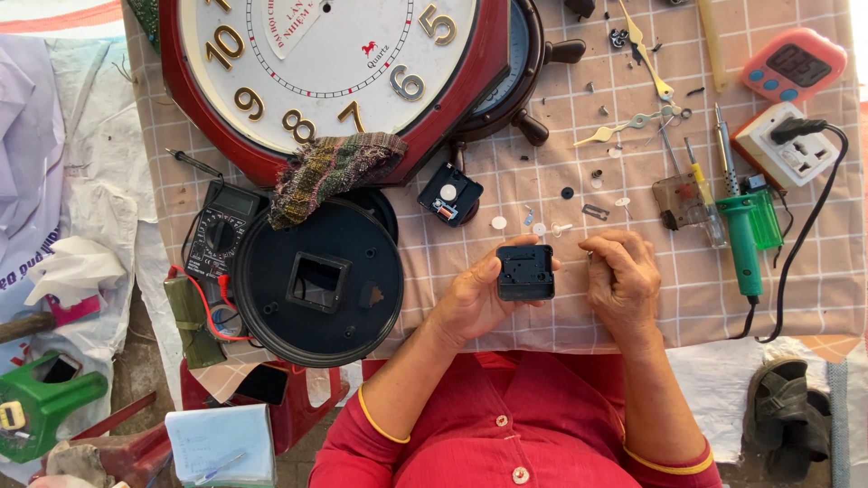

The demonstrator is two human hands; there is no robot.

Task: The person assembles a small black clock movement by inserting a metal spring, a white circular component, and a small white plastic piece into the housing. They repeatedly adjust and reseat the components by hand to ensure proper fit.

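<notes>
Black clock movement (525, 272) in left hand (472, 303), closed

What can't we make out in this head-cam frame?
- Right hand: fingers curled; whether they pinch anything is hidden.
- Black clock movement in the left hand: its underside faces away, and the left side is covered by the thumb.
- Big red wall clock: top cut off by the frame edge.
- Tiny parts on the checked cloth: too small to identify.
- Multimeter: partly under the black round clock back.
</notes>
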